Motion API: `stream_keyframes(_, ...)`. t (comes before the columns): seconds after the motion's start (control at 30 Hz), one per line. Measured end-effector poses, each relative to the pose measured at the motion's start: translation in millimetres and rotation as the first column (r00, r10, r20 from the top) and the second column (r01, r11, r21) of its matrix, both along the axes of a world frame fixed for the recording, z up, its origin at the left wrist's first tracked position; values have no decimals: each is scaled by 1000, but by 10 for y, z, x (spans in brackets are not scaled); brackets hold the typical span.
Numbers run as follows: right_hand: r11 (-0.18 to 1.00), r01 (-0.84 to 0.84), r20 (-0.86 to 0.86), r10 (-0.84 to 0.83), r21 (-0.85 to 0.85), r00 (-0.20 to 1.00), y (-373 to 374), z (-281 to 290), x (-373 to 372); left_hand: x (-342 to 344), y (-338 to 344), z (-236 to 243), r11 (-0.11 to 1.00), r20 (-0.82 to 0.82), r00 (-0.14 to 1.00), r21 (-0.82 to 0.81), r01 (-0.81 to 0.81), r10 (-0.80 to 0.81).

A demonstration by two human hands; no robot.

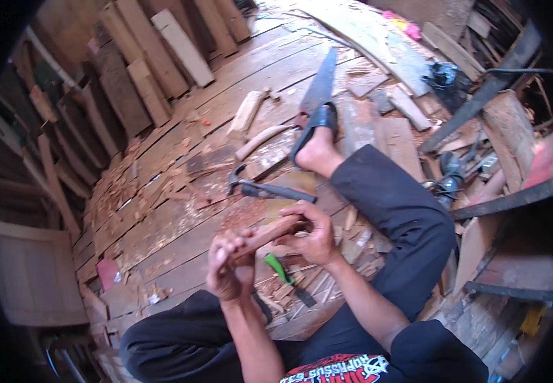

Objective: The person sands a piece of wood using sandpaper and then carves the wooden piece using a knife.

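Between my two hands is a short brown piece of wood (270,233), held slantwise above the floor. My left hand (227,265) grips its lower left end, fingers curled over the top. At the upper right end, my right hand (315,235) has its thumb and fingers closed round the wood. Below the hands lies a chisel with a green handle (279,268), its dark blade pointing down to the right. Just beyond the hands a claw hammer (270,189) rests on the boards, its dark handle toward my right hand.
A handsaw (320,80) lies by my sandalled foot (318,137). Wood offcuts (247,115) and shavings litter the plank floor (181,252). Boards (155,48) lean along the left wall, near a wooden panel (34,271). At right stand a metal-edged frame (513,198) and a dark power tool (450,175).
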State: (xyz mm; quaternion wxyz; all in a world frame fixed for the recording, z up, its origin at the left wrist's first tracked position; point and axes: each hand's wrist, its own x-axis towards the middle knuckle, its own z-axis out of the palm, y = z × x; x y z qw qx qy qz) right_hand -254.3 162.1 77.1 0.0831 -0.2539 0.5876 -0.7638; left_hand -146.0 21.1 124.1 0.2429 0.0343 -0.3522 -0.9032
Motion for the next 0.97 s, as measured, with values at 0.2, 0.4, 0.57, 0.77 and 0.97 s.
stream_keyframes(0.2,983,-13,295,68,-183,953,54,-89,-95,-73,151,192,984,40,997,-161,72,-66)
stream_keyframes(0.4,968,2,535,136,-250,834,109,-167,-248,-162,265,330,881,375,892,-470,-53,254)
stream_keyframes(0.57,986,-5,506,90,-168,858,149,-142,-312,-201,331,443,881,381,884,-468,-71,273)
stream_keyframes(0.77,988,56,450,16,-145,893,55,-256,-362,-140,185,201,803,550,810,-567,182,205)
stream_keyframes(0.97,964,-72,600,216,-255,770,-35,-432,-277,-250,301,-125,797,765,644,-395,457,10)
